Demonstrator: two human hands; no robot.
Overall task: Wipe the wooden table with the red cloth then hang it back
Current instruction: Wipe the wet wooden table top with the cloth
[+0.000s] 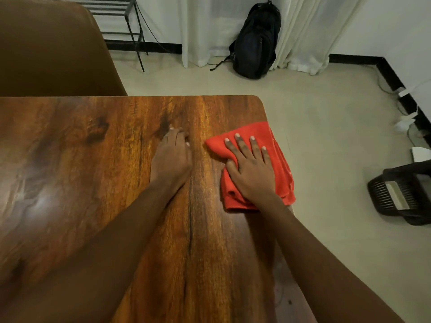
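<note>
Pressing red cloth (275, 145) flat on wooden table (93, 159): right hand (250, 171) spread; left hand (171, 157) fingers curled, empty.

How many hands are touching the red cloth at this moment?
1. The right hand lies flat on the red cloth near the table's right edge. The left hand rests on bare wood beside it, apart from the cloth.

Your red cloth (275, 145) lies bunched in folds at the right edge of the wooden table (93, 159), near its far right corner. Part of it overhangs that edge. The tabletop is glossy, dark-grained brown.
</note>
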